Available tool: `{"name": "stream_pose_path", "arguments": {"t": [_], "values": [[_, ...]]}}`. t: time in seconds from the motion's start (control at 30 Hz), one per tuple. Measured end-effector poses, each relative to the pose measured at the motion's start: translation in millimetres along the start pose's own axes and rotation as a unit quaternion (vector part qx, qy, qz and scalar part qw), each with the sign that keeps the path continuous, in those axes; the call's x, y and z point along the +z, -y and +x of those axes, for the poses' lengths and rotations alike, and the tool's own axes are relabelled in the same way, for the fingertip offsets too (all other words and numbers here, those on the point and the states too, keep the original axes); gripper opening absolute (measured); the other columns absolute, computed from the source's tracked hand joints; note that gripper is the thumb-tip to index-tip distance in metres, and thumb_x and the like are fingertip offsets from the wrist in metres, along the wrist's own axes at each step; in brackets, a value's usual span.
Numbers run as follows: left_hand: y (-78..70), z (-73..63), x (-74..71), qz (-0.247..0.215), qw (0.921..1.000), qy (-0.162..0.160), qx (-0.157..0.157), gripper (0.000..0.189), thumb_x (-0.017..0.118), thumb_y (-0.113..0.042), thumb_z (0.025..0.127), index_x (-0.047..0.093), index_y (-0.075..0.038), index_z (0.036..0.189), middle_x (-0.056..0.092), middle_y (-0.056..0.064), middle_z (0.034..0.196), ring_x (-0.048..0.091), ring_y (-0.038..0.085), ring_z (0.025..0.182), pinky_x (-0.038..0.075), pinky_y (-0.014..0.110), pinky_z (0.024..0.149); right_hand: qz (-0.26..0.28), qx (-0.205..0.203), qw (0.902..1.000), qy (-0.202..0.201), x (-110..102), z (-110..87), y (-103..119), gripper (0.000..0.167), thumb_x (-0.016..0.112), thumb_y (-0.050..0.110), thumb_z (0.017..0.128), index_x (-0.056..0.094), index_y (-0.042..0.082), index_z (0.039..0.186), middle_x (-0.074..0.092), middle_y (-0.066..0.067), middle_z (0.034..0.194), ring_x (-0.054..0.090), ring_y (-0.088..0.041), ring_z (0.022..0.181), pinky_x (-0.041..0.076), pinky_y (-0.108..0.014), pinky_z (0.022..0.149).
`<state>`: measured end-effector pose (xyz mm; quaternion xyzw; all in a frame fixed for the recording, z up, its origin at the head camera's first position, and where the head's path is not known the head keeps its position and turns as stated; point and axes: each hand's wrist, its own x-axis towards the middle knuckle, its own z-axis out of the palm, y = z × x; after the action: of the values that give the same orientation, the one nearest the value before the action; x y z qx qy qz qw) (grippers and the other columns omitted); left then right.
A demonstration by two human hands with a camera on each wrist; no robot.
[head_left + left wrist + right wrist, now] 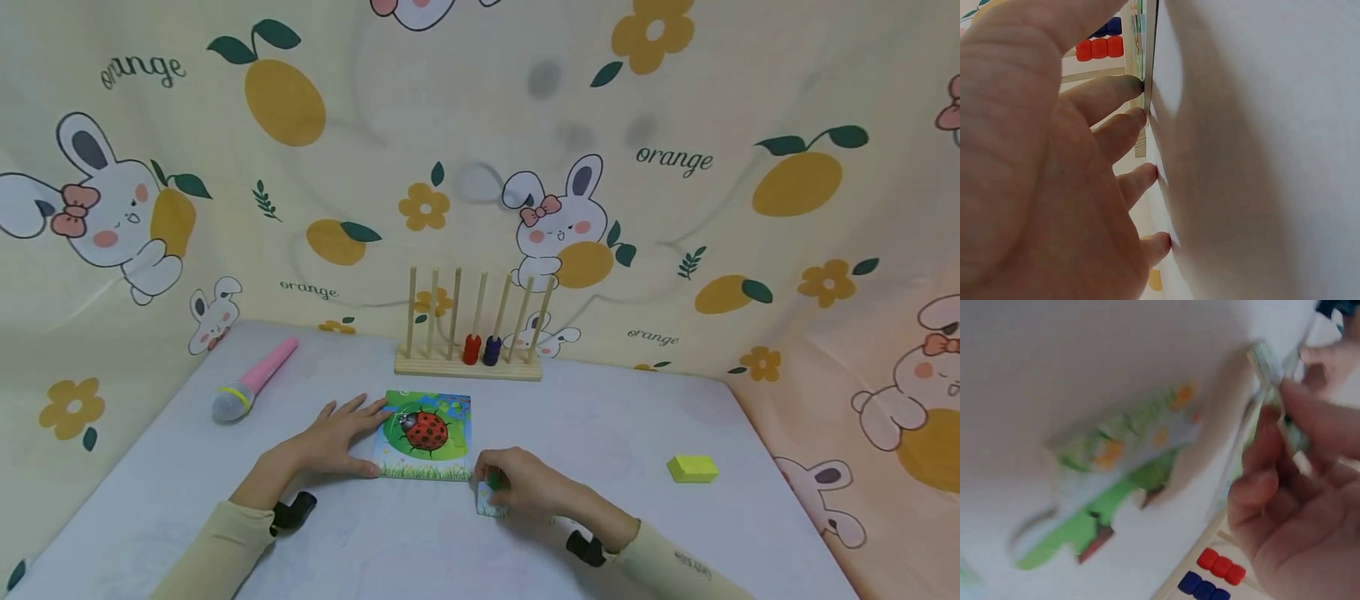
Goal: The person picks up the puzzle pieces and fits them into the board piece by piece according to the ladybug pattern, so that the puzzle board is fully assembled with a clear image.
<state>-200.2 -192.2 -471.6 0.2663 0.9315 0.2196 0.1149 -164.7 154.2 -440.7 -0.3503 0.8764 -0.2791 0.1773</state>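
The right hand [525,481] pinches a piece [490,502] just beside the picture's [424,433] lower right corner; a loose pinch could let it twist, and the left hand [337,437], spread at the left edge, could push the picture askew by pressing sideways

A white tabletop [360,542] carries a ladybug board [427,433] touching the left fingers [372,414]; a pink toy microphone [258,379], left of them; a beaded peg rack [468,367], beyond both hands' fingers; blurred loose puzzle pieces [1113,487], near the right fingers [1260,487]; a yellow-green block [693,469], well right of those fingers.
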Motion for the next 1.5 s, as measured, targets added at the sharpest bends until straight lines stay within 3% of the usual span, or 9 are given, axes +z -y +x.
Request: {"name": "stream_pose_path", "arguments": {"t": [0.13,0.3,0.53,0.73,0.97,1.23,1.5], "values": [[-0.2,-1.5,-1.4,-0.005,1.0000,-0.003,0.001,0.095,0.076,-0.057,0.079,0.041,-0.009,0.153,0.028,0.015,0.161,0.012,0.048,0.148,0.004,0.076,0.109,0.046,-0.026,0.9984,0.020,-4.6,12.4,3.8,0.020,0.073,-0.004,0.087,0.066,0.010,0.100,0.063,0.005,0.089,0.047,-0.003,0.073,0.044,-0.020,0.064],[1.8,-0.9,0.5,0.001,1.0000,-0.002,0.003,0.095,0.075,-0.059,0.080,0.040,-0.009,0.153,0.027,0.014,0.162,0.012,0.048,0.148,0.004,0.076,0.109,0.036,-0.049,0.9982,-0.001,-4.0,39.1,14.1,0.018,0.072,-0.004,0.088,0.065,0.006,0.101,0.060,0.004,0.082,0.046,-0.004,0.069,0.042,-0.020,0.061],[2.4,-0.8,0.6,-0.001,1.0000,-0.005,0.009,0.095,0.075,-0.059,0.080,0.040,-0.008,0.153,0.028,0.014,0.162,0.012,0.047,0.148,0.004,0.076,0.108,0.009,-0.070,0.9974,-0.011,-1.3,80.8,31.4,0.025,0.064,-0.011,0.088,0.065,0.005,0.106,0.069,-0.005,0.104,0.058,-0.008,0.089,0.049,-0.021,0.076],[1.1,-1.7,0.5,-0.009,0.9998,-0.007,0.016,0.094,0.075,-0.058,0.081,0.040,-0.007,0.152,0.029,0.014,0.161,0.012,0.047,0.148,0.004,0.076,0.108,0.010,-0.067,0.9975,-0.021,7.0,107.2,36.2,0.028,0.063,-0.014,0.087,0.067,0.002,0.109,0.069,-0.010,0.106,0.057,-0.007,0.081,0.048,-0.018,0.071],[-0.2,-3.1,-0.4,-0.009,0.9998,-0.010,0.015,0.094,0.075,-0.057,0.081,0.039,-0.006,0.153,0.028,0.014,0.161,0.012,0.047,0.148,0.004,0.076,0.108,0.015,-0.057,0.9979,-0.029,13.0,118.9,38.8,0.025,0.069,-0.010,0.086,0.070,0.001,0.108,0.067,-0.005,0.086,0.050,-0.003,0.067,0.045,-0.017,0.062],[-2.9,-5.7,-2.3,-0.011,0.9998,-0.010,0.012,0.093,0.076,-0.054,0.082,0.040,-0.005,0.152,0.029,0.015,0.161,0.013,0.047,0.148,0.005,0.077,0.108,-0.020,-0.049,0.9979,-0.036,19.0,125.3,43.9,0.022,0.075,-0.005,0.085,0.071,0.001,0.105,0.069,-0.001,0.091,0.056,-0.003,0.075,0.049,-0.016,0.069],[-0.8,-4.3,-2.2,-0.017,0.9997,-0.013,0.012,0.093,0.076,-0.056,0.081,0.041,-0.005,0.152,0.030,0.015,0.161,0.013,0.047,0.148,0.004,0.077,0.108,-0.040,-0.057,0.9965,-0.046,22.6,126.6,50.1,0.024,0.073,-0.007,0.085,0.071,-0.001,0.107,0.068,-0.002,0.089,0.055,-0.004,0.074,0.047,-0.015,0.068]]}}
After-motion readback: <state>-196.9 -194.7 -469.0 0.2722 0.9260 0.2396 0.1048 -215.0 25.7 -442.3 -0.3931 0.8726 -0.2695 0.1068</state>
